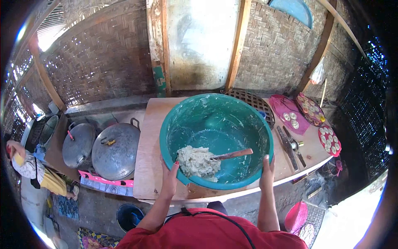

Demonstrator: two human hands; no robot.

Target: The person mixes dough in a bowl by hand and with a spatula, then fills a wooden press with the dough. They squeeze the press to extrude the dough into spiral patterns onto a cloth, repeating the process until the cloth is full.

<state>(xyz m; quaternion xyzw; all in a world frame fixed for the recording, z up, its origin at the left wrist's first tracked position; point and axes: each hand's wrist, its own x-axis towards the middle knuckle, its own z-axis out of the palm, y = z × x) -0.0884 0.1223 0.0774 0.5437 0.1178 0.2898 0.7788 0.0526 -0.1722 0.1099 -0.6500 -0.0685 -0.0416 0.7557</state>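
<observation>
A large green plastic basin [182,120] sits on the wooden table, its inner wall smeared with pale residue. A lump of sticky whitish dough [198,162] lies at its near left side, and a wooden stick [236,154] is stuck into the dough, the free end pointing right. My left hand [169,179] grips the near left rim, its red-nailed thumb against the basin's edge. On the near right rim, my right hand [267,173] grips with its thumb up along the wall. The fingers of both hands are mostly hidden by the basin.
Two lidded metal pots [117,150] stand left of the table [147,166]. On the right are a tool with wooden bars [288,147], pink sheets with round pieces [295,118] and a red tray [329,140]. A person [41,172] is at far left; a dark bucket [124,218] stands below.
</observation>
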